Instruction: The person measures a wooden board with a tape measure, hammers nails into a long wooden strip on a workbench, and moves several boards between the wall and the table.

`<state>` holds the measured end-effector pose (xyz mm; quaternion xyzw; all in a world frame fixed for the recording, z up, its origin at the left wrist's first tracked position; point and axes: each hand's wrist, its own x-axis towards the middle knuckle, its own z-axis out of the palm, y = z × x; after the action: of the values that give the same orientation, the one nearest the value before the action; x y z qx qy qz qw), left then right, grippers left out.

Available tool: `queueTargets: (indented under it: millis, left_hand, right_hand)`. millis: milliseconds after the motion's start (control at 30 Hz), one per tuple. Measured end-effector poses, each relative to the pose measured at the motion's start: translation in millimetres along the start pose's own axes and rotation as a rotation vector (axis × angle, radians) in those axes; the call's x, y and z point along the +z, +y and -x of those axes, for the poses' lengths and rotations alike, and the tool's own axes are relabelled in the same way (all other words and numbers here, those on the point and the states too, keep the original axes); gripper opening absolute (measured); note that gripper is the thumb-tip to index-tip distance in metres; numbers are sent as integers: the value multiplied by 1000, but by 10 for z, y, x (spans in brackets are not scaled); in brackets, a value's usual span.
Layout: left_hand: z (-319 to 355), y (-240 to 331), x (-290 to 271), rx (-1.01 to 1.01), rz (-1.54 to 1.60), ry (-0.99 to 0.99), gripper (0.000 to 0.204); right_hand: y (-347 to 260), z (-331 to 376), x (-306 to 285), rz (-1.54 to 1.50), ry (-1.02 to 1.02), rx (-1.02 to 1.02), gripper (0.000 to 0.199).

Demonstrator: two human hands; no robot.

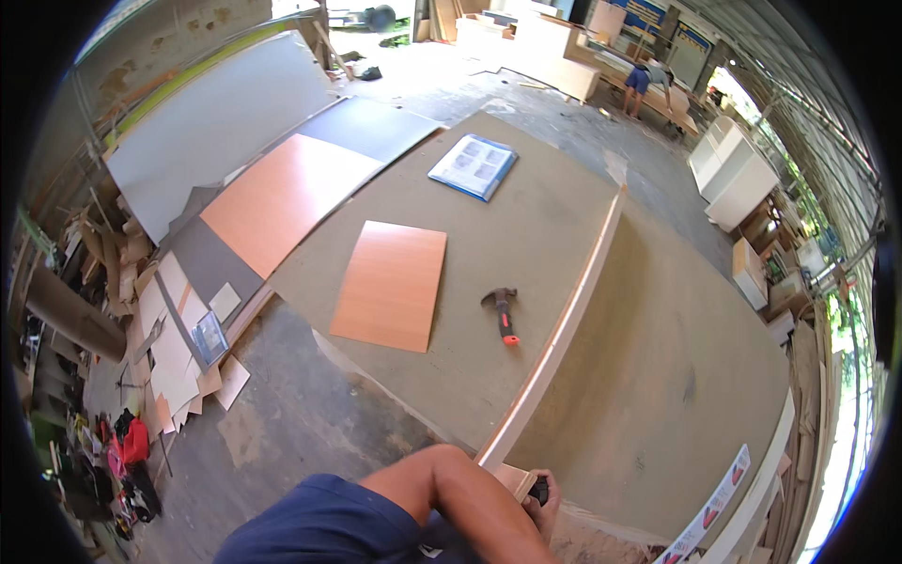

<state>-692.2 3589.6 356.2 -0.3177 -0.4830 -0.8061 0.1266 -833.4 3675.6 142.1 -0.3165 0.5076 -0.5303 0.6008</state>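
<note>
My left hand (542, 500) is at the near end of a long pale board (575, 305) that stands on edge across the brown worktable (658, 376). Its fingers are curled around a small black object (537, 490), which I cannot identify. My bare forearm and blue sleeve come in from the lower edge. A hammer with a red and black handle (504, 314) lies on the table left of the board. Further left lies a small orange panel (390, 284), and a blue booklet (473, 166) lies at the far end. My right hand is out of sight.
A large orange sheet (282, 199) and grey sheets (216, 122) lie left of the table. Board offcuts (178, 343) and tools litter the floor at the left. White cabinets (733, 174) stand at the right. A person (646, 83) bends over a bench far back.
</note>
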Motion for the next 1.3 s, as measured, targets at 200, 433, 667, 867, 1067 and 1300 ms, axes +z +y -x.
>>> queueTargets:
  millis: [200,433,667,867,1067,1300]
  left_hand:
    - [51,-202,-683,-134,-164,93,16]
    - [2258,-1164,-3165,-793,-1183,1925,25]
    - [2389,-1149,-3288,-1173,-1435,1902,67]
    - [2476,-910,-3394,-1105,-871,2260,62]
    - [2954,-589,-3241,-543,-357,1990,26]
    - [1722,-476,-1966,-35,23,1449,41]
  right_hand:
    - [214,-174,-391,152,-28,-88,55]
    - [337,-727,-600,587,316,5,37]
    - [650,-1158,-1350,1469,505,-310,31]
    - [579,-1198,-1300,1661,557,-305,41]
    - [306,-1195,-909,1296,737,-529,34]
    - [-46,-1556,-287,216,127,-418,35]
